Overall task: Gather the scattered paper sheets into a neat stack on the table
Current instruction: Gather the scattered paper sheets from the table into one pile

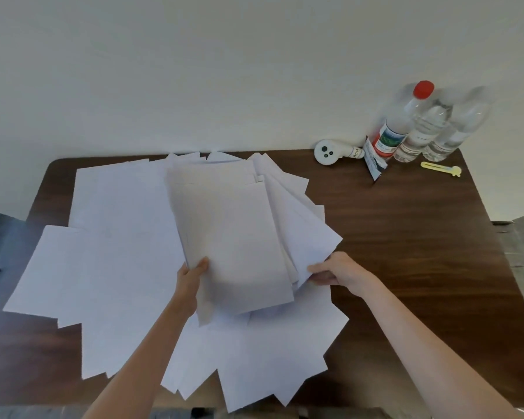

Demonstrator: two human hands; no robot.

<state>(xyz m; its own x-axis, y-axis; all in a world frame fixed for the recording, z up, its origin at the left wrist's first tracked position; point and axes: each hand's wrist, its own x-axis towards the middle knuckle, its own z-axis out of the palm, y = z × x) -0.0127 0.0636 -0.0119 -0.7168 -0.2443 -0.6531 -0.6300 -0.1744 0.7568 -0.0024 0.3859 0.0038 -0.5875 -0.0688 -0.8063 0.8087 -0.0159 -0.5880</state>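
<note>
Three clear bottles (421, 128), one red-capped, were stood far beyond the right hand (336, 272) at the table's (406, 252) back edge, bare wood was left to that hand's right, and a fanned bundle of sheets (233, 237) was gripped at its near corners between it and the left hand (192, 278), with loose sheets (112, 267) spread beneath both.

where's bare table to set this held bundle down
Widest bare table lies right of the right hand, nearer than the bottles. A smaller patch sits at the near left corner. Scattered sheets crowd left and centre, under the held bundle.
</note>
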